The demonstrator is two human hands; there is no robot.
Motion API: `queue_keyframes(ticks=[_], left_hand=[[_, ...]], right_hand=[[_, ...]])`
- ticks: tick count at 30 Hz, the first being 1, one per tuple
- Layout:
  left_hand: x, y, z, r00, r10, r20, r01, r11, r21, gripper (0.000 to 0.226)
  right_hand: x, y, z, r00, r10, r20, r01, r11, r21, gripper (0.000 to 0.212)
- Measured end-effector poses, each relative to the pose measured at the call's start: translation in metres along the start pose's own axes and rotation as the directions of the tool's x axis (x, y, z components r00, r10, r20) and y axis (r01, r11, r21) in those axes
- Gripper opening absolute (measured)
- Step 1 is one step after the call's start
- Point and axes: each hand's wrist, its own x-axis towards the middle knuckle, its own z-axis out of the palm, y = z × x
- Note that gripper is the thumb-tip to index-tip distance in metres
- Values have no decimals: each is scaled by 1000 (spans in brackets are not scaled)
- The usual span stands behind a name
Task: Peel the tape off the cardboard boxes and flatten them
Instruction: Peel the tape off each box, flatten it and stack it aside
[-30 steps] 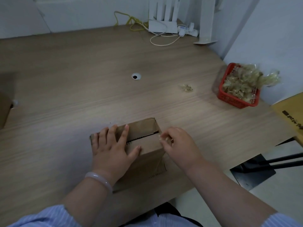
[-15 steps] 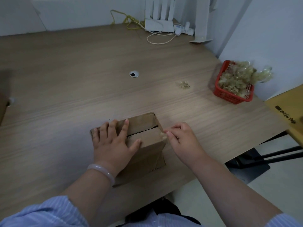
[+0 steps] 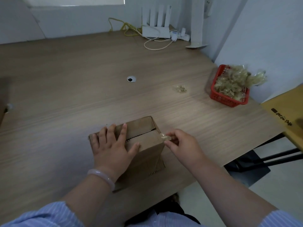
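Note:
A small brown cardboard box (image 3: 144,128) stands near the front edge of the wooden table (image 3: 82,95), its top flaps meeting at a dark seam. My left hand (image 3: 113,145) lies flat on the box top with fingers spread. My right hand (image 3: 182,145) is at the box's right top edge, thumb and fingers pinched on a crumpled strip of clear tape (image 3: 164,136) that still touches the box corner.
A red basket (image 3: 229,99) full of crumpled tape sits at the table's right edge, with a loose tape wad (image 3: 181,89) left of it. A cable hole (image 3: 131,78) is mid-table. A white router (image 3: 155,31) and cables stand at the back. A yellow box (image 3: 288,117) is at the right.
My right hand has drawn the tape end slightly rightward off the box's right edge. My left hand has stayed flat on the top. The camera view has shifted a little.

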Motion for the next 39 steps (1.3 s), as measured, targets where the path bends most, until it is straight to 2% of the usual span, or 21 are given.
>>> queue_keyframes(ticks=[5, 10, 16, 19, 22, 26, 27, 30, 33, 39], left_hand=[[6, 24, -1, 995, 55, 79, -51, 997, -60, 88], [19, 56, -3, 990, 72, 125, -66, 997, -50, 83], [34, 90, -3, 994, 58, 97, -59, 998, 8, 94], [38, 99, -2, 996, 36, 87, -38, 999, 25, 93], [44, 107, 0, 998, 1, 68, -2, 1000, 16, 93], [51, 114, 5, 999, -32, 32, 32, 999, -6, 92], [51, 114, 6, 999, -33, 32, 34, 999, -7, 92], [51, 112, 7, 999, -34, 15, 34, 999, -23, 94], [50, 112, 3, 999, -25, 31, 26, 1000, -8, 98], [55, 110, 9, 998, -64, 5, 64, 998, 12, 95]], right_hand=[[14, 13, -12, 995, 103, -10, -101, 991, 91, 14], [35, 37, -34, 966, 249, 71, -258, 933, 252, 12], [60, 66, -58, 886, 369, 280, -463, 692, 554, 13], [64, 77, -67, 851, 340, 401, -525, 585, 618, 14], [69, 83, -74, 840, 287, 461, -543, 489, 683, 12], [78, 94, -89, 812, 165, 560, -582, 289, 760, 16], [81, 96, -94, 814, 141, 564, -579, 288, 763, 16], [99, 105, -107, 865, 216, 454, -502, 367, 783, 12], [118, 116, -124, 900, 325, 291, -402, 355, 844, 15], [154, 161, -164, 881, 469, 60, -310, 477, 823, 26]])
